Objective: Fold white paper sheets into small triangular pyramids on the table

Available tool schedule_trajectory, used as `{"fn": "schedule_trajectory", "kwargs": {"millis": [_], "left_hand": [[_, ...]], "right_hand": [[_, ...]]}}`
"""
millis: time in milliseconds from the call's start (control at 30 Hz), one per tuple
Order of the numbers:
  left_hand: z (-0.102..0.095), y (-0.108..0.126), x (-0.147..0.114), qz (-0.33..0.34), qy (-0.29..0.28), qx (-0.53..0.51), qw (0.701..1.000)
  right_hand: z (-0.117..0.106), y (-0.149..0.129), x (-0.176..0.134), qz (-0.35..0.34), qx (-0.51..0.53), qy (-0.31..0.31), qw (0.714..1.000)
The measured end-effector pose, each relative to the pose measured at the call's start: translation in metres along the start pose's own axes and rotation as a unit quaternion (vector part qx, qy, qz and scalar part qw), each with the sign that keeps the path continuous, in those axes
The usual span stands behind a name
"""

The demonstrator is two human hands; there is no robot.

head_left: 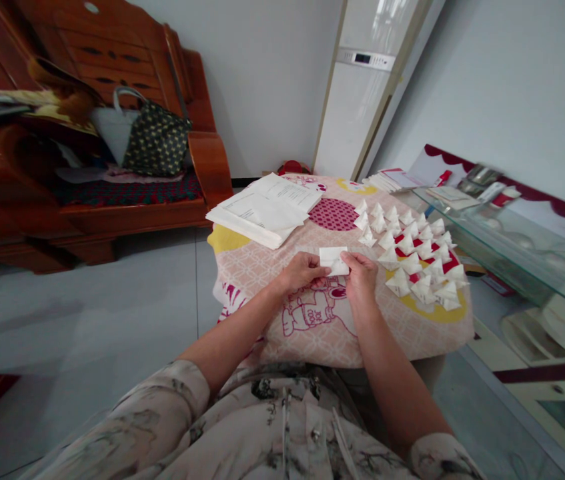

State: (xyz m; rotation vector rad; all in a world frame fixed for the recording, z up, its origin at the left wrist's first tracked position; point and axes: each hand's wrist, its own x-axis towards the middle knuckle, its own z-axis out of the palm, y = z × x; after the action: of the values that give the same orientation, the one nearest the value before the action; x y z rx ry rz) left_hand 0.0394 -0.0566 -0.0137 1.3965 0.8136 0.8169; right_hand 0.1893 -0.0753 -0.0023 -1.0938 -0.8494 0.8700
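In the upper left of the frame, a pale handbag (pixel 112 130) and a dark patterned bag (pixel 157 140) lean together on a wooden bench (pixel 207 167); what they hold cannot be seen. At the right, a shiny metal container (pixel 481 175) sits on a glass table (pixel 532 230), its contents too blurred to make out, and the shelf beneath the glass is hazy and cut off by the frame edge.

Just right of the frame's centre, a small folded white paper (pixel 333 254) is pinched between the left hand (pixel 303 272) and the right hand (pixel 361 272), fingers closed on its two ends; the fingertips behind it are hidden. It is above a patterned cloth (pixel 262 287), whose printed figure is partly covered by hands and paper. Rows of folded paper pieces (pixel 422 289) stand close together right of the hands, and a stack of printed sheets (pixel 267 210) lies upper left of them.
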Motion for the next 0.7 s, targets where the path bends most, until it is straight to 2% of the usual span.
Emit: {"fn": "schedule_trajectory", "kwargs": {"millis": [167,333,467,567,700], "left_hand": [[0.001,0.001,-0.004,0.027,0.019,0.031,0.999],[0.004,0.005,-0.002,-0.021,-0.023,-0.055,0.998],[0.009,0.005,0.0,-0.024,-0.004,-0.089,0.996],[0.009,0.003,0.001,-0.017,0.008,-0.089,0.996],[0.003,0.0,-0.001,-0.031,-0.014,-0.069,0.997]], "right_hand": [[-0.001,0.003,0.003,-0.008,-0.001,0.012,1.0],[0.0,0.002,0.001,0.008,0.024,0.007,1.0],[0.003,-0.001,-0.005,0.011,0.02,-0.029,0.999],[0.004,-0.002,-0.007,0.01,0.014,-0.035,0.999],[-0.001,-0.002,-0.002,-0.003,0.045,-0.032,0.998]]}}
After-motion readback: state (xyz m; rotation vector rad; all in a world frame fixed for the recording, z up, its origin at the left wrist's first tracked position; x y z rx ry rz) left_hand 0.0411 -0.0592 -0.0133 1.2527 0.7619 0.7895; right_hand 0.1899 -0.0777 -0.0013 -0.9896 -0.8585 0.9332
